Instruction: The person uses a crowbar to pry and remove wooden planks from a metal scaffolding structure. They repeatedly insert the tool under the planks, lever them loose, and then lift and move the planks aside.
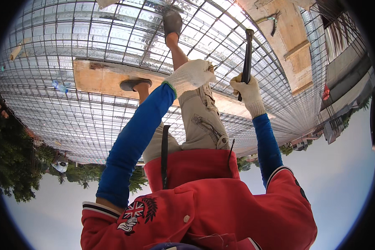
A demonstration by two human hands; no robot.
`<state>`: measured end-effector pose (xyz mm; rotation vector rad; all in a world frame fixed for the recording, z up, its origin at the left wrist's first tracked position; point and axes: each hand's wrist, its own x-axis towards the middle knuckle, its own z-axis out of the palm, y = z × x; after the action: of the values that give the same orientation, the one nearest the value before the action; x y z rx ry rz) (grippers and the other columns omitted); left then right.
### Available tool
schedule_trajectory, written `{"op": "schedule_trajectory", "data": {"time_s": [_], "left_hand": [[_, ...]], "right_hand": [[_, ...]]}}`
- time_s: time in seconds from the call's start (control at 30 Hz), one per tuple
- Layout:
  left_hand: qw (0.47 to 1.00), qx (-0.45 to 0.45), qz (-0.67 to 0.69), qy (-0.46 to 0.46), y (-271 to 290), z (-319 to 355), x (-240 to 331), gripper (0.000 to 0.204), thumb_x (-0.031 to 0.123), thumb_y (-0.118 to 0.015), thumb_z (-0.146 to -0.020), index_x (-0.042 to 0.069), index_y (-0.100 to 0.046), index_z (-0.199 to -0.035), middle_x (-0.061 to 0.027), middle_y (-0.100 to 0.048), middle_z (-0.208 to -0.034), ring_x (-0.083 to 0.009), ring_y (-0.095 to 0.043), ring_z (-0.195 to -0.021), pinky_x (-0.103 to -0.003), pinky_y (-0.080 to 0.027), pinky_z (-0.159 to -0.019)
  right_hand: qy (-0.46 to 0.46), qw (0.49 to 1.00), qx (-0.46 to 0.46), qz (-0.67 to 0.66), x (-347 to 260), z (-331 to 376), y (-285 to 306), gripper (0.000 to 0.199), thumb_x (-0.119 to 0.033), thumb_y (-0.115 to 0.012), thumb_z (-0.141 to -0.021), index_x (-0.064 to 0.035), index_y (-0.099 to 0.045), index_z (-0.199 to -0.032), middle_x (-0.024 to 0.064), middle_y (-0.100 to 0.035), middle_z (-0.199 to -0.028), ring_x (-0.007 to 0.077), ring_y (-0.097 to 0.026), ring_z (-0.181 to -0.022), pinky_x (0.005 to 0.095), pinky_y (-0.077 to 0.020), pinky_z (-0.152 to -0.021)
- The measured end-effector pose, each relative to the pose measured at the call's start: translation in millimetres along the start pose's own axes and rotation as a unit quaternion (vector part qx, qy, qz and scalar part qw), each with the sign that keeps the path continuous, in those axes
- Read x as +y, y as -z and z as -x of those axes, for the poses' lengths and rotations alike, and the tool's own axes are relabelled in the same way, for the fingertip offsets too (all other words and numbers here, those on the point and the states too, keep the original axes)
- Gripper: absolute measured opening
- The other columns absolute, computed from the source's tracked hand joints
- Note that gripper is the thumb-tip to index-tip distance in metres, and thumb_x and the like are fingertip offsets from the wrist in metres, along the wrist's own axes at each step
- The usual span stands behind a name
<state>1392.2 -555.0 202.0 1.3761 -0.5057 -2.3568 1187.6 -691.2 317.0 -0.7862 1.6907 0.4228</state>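
Observation:
My right hand (249,92), in a white knit glove, is closed around a long black tool (247,56). The tool stands nearly upright in the picture, with a small knobbed end at the top; its exact kind does not show. My left hand (191,77), also gloved in white, is held over my leg with its fingers bent together. Whatever those fingers may hold is too small to make out. Beneath both hands spreads a grid of steel rebar (125,31) above shiny ribbed metal sheeting (98,31).
A wooden plank (98,81) lies across the grid under one dark shoe (131,84); my other shoe (172,23) rests farther out. Wider boards (289,37) at the right bear a pliers-like tool (274,24). A plastic bottle (59,86) lies at left. Another person (60,164) is far left.

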Motion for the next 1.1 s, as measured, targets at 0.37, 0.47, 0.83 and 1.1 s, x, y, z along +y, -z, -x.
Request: {"op": "schedule_trajectory", "data": {"time_s": [0.37,0.47,0.83,1.1], "left_hand": [[0.926,-0.024,-0.376,-0.010,-59,63,33,0.036,0.035,-0.066,-0.094,0.004,-0.077,-0.109,-0.0197,-0.078,-0.097,-0.0384,-0.077,-0.094,-0.051,-0.060,-0.083],[0.899,-0.037,-0.434,-0.028,-65,65,33,0.031,0.029,-0.066,-0.093,0.005,-0.079,-0.108,-0.0198,-0.078,-0.098,-0.0370,-0.077,-0.094,-0.052,-0.061,-0.081],[0.738,-0.198,-0.620,0.180,-135,51,103,0.026,0.024,-0.077,-0.091,0.005,-0.083,-0.108,-0.0148,-0.081,-0.106,-0.0313,-0.080,-0.096,-0.050,-0.061,-0.074],[0.842,0.028,-0.535,0.062,-120,79,44,0.021,0.017,-0.078,-0.095,0.003,-0.080,-0.110,-0.0099,-0.079,-0.102,-0.0297,-0.080,-0.096,-0.045,-0.064,-0.073]], "right_hand": [[0.005,0.957,-0.007,0.289,112,11,-64,0.030,-0.015,-0.083,-0.078,-0.0044,-0.067,-0.101,0.0182,-0.074,-0.092,0.0347,-0.073,-0.091,0.0445,-0.0574,-0.082],[0.020,0.958,0.003,0.285,118,-7,-81,0.022,-0.016,-0.073,-0.085,-0.0030,-0.065,-0.102,0.0234,-0.074,-0.094,0.0402,-0.073,-0.095,0.0471,-0.0578,-0.084],[0.087,0.962,0.018,0.259,33,23,-39,0.024,-0.010,-0.072,-0.083,-0.0033,-0.065,-0.105,0.0190,-0.074,-0.090,0.0335,-0.076,-0.089,0.0447,-0.0596,-0.082],[0.087,0.967,0.018,0.238,26,32,-51,0.020,-0.008,-0.071,-0.082,-0.0020,-0.065,-0.100,0.0198,-0.074,-0.087,0.0349,-0.076,-0.086,0.0445,-0.0600,-0.079]]}}
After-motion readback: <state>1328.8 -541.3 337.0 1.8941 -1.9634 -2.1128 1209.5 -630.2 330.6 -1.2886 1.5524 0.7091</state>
